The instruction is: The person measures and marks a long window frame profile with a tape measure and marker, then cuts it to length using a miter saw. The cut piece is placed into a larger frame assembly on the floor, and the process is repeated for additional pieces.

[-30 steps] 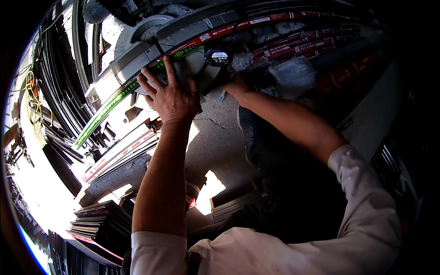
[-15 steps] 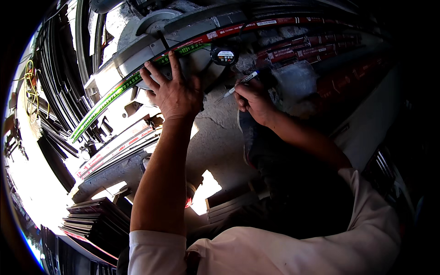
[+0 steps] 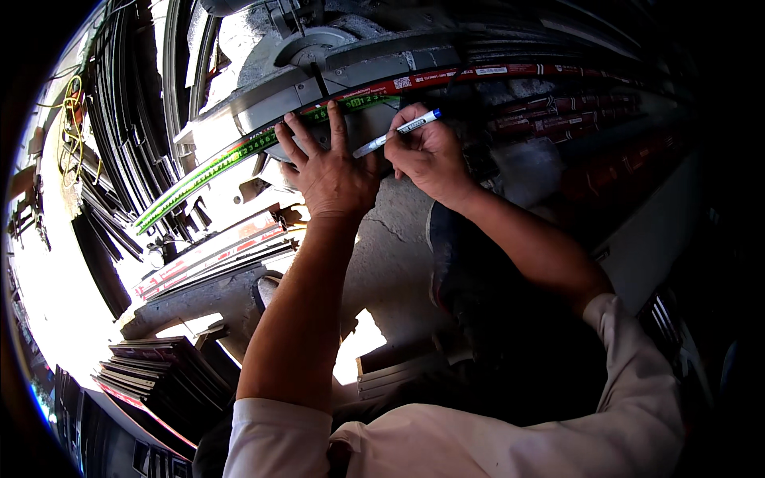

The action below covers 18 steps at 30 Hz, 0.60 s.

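My left hand [image 3: 335, 182] lies with its fingers spread, the fingertips pressing on a long green tape measure blade [image 3: 209, 169]. The blade runs along the near edge of a long dark strip with red printed film [image 3: 446, 75], which lies across a grey saw bed [image 3: 382, 57]. In my right hand [image 3: 434, 159] is a white marker with a blue end [image 3: 410, 127], gripped between thumb and fingers. It is tilted, its lower end close to my left hand, below the blade. My right hand and shadow hide most of the tape's case.
Dark long profiles [image 3: 127, 103] stand bundled at the left beside a yellow cord [image 3: 72, 127]. Stacked dark strips [image 3: 151, 362] lie at lower left. More red-wrapped profiles [image 3: 558, 119] and crumpled clear plastic [image 3: 526, 171] are at the right.
My right hand has moved up and left with the marker, close to my left hand. My left hand stays on the blade. The whole view has shifted slightly.
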Tool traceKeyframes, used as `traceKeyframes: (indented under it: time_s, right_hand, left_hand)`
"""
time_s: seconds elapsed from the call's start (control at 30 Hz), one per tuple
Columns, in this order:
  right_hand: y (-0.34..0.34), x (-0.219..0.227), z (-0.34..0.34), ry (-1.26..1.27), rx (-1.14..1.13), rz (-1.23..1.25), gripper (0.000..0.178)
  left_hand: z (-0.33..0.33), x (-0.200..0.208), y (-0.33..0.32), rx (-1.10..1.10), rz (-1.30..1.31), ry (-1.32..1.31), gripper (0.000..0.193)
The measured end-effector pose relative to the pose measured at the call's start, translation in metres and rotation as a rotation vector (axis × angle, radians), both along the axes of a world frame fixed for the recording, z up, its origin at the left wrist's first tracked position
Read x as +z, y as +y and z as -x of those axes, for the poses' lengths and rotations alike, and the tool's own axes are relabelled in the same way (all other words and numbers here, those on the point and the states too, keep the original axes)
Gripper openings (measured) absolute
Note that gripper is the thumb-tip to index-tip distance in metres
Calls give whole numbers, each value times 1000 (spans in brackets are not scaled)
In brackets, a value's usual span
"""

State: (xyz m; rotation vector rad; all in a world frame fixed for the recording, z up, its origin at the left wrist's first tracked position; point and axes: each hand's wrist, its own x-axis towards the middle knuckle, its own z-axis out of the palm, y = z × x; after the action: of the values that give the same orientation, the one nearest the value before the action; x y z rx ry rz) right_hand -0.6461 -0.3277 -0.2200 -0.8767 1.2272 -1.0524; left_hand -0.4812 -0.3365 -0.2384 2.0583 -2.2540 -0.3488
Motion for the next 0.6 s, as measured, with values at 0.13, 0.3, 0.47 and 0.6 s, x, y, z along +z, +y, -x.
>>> traceKeyframes:
  time_s: [0.13,0.3,0.47,0.6]
  right_hand:
    - [-3,3,-7,121,106,1,14]
    - [-10,-5,-10,211,207,121,6]
    - [-26,7,-4,508,62,406,12]
    - [-53,21,7,366,53,315,11]
  left_hand:
    - [-2,-5,1,-8,11,54,100]
    - [-1,-3,0,-1,-8,23,92]
    - [-4,-9,2,-4,47,90,98]
    - [-4,-7,3,-10,33,91,98]
